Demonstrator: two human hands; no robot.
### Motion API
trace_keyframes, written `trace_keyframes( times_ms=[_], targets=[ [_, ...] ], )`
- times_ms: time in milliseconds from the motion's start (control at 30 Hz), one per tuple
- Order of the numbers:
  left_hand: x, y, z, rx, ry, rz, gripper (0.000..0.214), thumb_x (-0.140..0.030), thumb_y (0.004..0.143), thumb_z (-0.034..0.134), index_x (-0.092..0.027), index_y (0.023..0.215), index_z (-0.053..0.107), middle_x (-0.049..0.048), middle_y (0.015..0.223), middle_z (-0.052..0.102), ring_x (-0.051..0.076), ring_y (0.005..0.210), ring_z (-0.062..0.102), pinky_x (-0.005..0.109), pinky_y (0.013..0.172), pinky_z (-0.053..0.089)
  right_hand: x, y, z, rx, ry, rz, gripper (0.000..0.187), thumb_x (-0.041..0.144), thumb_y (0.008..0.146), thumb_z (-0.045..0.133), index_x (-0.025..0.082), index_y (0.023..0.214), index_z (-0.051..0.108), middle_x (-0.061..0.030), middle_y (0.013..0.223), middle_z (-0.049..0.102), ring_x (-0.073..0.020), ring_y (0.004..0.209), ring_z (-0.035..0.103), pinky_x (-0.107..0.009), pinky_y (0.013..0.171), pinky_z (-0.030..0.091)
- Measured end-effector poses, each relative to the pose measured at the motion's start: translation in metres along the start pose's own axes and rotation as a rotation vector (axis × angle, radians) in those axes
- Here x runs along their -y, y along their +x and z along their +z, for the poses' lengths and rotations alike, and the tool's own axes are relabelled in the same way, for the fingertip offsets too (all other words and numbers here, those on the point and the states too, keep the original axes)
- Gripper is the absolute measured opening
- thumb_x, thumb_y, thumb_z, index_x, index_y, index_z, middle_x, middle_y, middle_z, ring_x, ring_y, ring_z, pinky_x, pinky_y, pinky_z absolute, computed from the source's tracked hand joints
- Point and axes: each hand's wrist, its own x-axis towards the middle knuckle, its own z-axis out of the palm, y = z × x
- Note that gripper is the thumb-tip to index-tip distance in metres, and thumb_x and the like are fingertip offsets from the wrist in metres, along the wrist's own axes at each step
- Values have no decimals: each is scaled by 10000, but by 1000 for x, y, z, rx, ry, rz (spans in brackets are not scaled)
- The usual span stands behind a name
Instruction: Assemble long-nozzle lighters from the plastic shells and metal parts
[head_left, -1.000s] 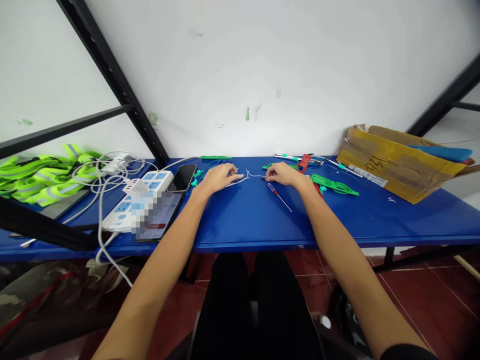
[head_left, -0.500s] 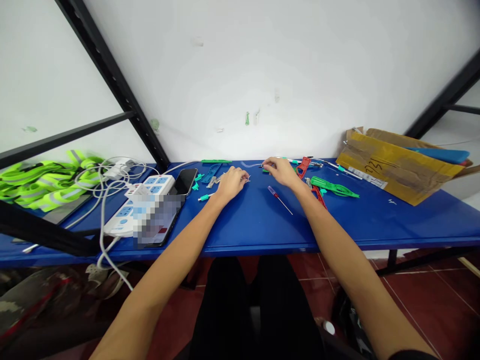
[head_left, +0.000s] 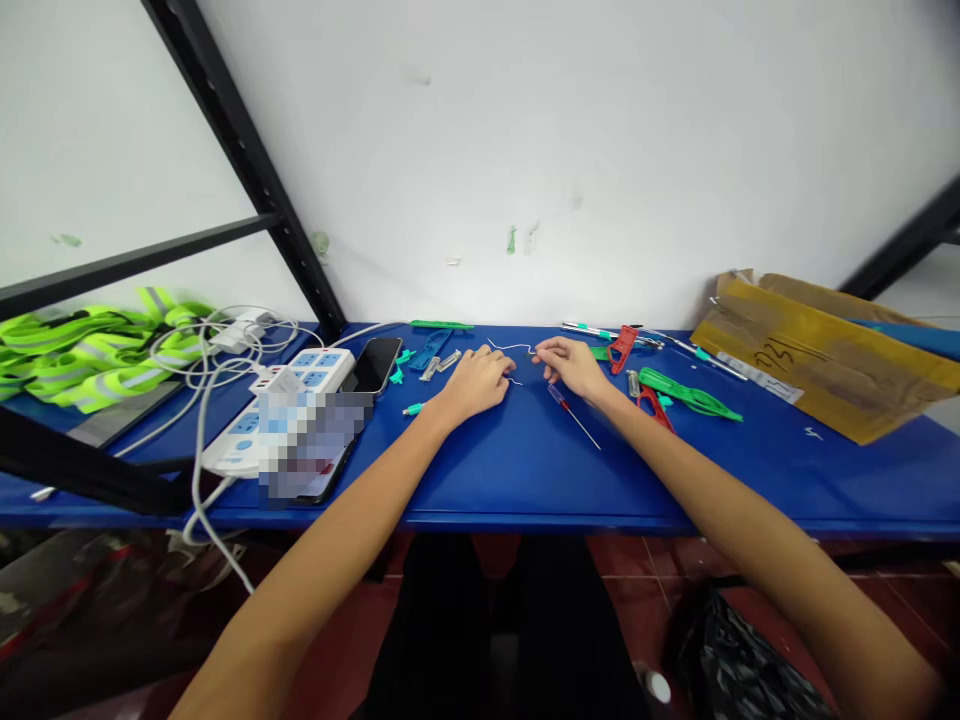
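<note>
My left hand [head_left: 480, 385] rests on the blue table with its fingers curled together. A short bent end of thin white wire [head_left: 516, 381] pokes out from under its fingertips. My right hand [head_left: 568, 363] pinches the end of another thin bent wire [head_left: 511, 346], which reaches left between the hands toward the wall. Just below my right fingers lies a screwdriver [head_left: 576, 418] with a purple-red handle, tip toward the front edge. Small metal pieces [head_left: 439, 366] and a blue plastic part [head_left: 428, 352] are left of my left hand, near a teal-tipped piece [head_left: 412, 409].
To the right lie red [head_left: 623, 349] and green plastic parts [head_left: 690, 392], metal rods [head_left: 701, 355] and a taped cardboard box [head_left: 810, 360]. On the left are phones [head_left: 373, 366], a white power strip [head_left: 244, 432], looping cables and yellow reflective straps [head_left: 97, 360]. A black rack post [head_left: 247, 160] rises there.
My right hand has drawn the wire closer to my left hand, and the wire now shows clearly between them. My head view has shifted slightly.
</note>
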Motion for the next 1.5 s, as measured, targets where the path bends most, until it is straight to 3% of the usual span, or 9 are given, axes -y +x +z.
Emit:
trace_keyframes(
  times_ms=[167, 333, 467, 700, 833, 1133, 1500],
  targets=[
    [5, -2, -1, 19, 27, 86, 268, -234, 1054, 577, -212, 1233, 776, 111, 1292, 769, 332, 1220, 629, 509, 1043, 458, -15, -2, 0, 0, 83, 9, 387, 488, 834, 867, 195, 1038, 720, -88, 1012, 834, -123, 650, 667, -226, 521, 566],
    [-2, 3, 9, -27, -122, 116, 258, -251, 1114, 529, -215, 1117, 785, 84, 1210, 783, 276, 1152, 664, 435, 1016, 491, -17, -6, -1, 22, 120, 20, 419, 484, 772, 910, 199, 1037, 757, -85, 980, 836, -137, 662, 674, -239, 533, 565],
    [-9, 3, 8, -75, -171, 57, 254, -257, 1111, 547, -235, 1130, 799, 71, 1150, 801, 258, 1075, 680, 398, 961, 516, -11, -12, -1, 34, 82, 4, 409, 496, 780, 898, 201, 1031, 766, -72, 928, 825, -144, 644, 677, -256, 537, 572],
    [-13, 3, 0, -191, -294, -130, 106, -261, 1038, 733, -254, 1101, 818, 37, 1066, 826, 244, 999, 674, 368, 894, 527, 5, -18, 0, 52, 63, -42, 403, 516, 825, 868, 203, 1041, 738, -71, 942, 837, -129, 597, 640, -259, 527, 558],
    [-15, 4, -1, -225, -286, -121, 71, -267, 1025, 761, -244, 1054, 821, 36, 1011, 807, 240, 973, 663, 357, 856, 507, 11, -22, 2, 54, 21, -61, 387, 559, 887, 810, 205, 1022, 733, -70, 925, 828, -132, 611, 634, -250, 515, 551],
    [-16, 4, 2, -231, -265, -103, 104, -254, 1058, 679, -236, 1017, 773, 46, 1035, 788, 242, 986, 646, 363, 856, 507, 7, -22, 4, 91, 69, -9, 447, 568, 770, 913, 211, 993, 761, -72, 932, 796, -166, 703, 664, -253, 501, 553],
    [-16, 4, 5, -337, -251, -34, 32, -223, 1020, 717, -209, 1010, 745, 77, 1160, 705, 254, 1095, 617, 398, 970, 525, 7, -22, 5, 95, 78, -16, 427, 592, 821, 880, 206, 962, 766, -76, 926, 807, -156, 695, 643, -243, 504, 554]
  ],
)
